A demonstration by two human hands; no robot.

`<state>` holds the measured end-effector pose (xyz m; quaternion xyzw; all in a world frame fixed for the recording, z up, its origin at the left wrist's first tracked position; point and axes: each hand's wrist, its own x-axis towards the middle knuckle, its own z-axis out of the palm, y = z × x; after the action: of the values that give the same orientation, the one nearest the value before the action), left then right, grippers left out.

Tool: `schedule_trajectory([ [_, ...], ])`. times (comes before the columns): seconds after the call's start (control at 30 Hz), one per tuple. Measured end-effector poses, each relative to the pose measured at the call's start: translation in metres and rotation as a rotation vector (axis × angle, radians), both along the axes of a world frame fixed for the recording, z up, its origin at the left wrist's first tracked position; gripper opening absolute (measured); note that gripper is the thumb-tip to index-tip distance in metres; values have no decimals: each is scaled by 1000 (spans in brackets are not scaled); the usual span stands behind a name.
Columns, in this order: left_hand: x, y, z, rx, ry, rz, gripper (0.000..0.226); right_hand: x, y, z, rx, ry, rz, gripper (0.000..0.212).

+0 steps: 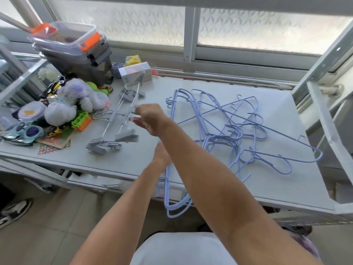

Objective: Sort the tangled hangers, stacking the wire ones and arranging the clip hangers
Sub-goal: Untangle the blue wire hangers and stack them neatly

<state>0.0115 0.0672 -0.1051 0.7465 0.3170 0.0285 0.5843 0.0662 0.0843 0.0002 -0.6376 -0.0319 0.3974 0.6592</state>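
R grip [150, 119] is crossed over to the left, at the hook end of the clip hangers [104, 146]; fingers are blurred, so I cannot tell whether they pinch the hook or are spread just beside it. L grip [162, 155] sits at the near edge of the tabletop [267, 184], mostly hidden behind my R forearm; a stack of wire hangers [167, 188] runs from under it and overhangs the edge, but whether the fingers close on it does not show. Loose wire hangers [235, 135] lie tangled on the right half of the tabletop, well apart from the clip hangers, which lie left of centre near a pile of toys [63, 106]. Handling, est.: clip hangers are light, w/ thin stiff rods and bulky clips at each end that will prob. swing and snag on neighbours. Recommended hold: hook or centre of the rod, not the clips. Wire hangers: light, springy, smooth coating, hooks interlock. Take one by a shoulder bend or the neck, lift clear, avoid dragging the rest.
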Motion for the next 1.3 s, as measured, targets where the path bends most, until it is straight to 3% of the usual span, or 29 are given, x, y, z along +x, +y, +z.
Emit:
schedule_trajectory([
  [0.07, -1, -1, 0, 30, -10, 1, 27, -2, 1, -3, -31, -105, 24, 14],
  [0.17, 1, 1, -2, 13, 2, 12, 17, 2, -50, -16, -254, -514, -47, 13],
  [0.27, 3, 5, -8, -133, -44, 55, 16, 10, -147, -34, -550, -765, -393, 27],
  [0.33, 4, 6, -9, -179, -43, 73, 14, 20, -211, -55, -792, -791, -516, 29],
  [0.43, 4, 6, -6, -217, -37, 86, 18, 24, -259, -75, -1108, -668, -225, 45],
  [0.53, 5, 5, -6, -248, -44, 94, 19, 21, -267, -79, -1247, -768, -76, 38],
  [0.6, 5, 6, -7, -257, -45, 101, 19, 21, -265, -78, -1213, -846, -113, 24],
  [0.77, 4, 9, -8, -291, -46, 111, 17, 27, -283, -74, -1094, -917, -332, 39],
  [1.0, 3, 9, -13, -295, -35, 87, 17, 41, -294, -47, -982, -972, -561, 26],
  [1.17, 5, 8, -11, -321, -70, 17, 11, 28, -279, 31, -650, -1081, -412, 20],
  [1.3, 7, 9, -7, -358, -26, 2, 16, 22, -262, 67, -140, -789, -314, 18],
])
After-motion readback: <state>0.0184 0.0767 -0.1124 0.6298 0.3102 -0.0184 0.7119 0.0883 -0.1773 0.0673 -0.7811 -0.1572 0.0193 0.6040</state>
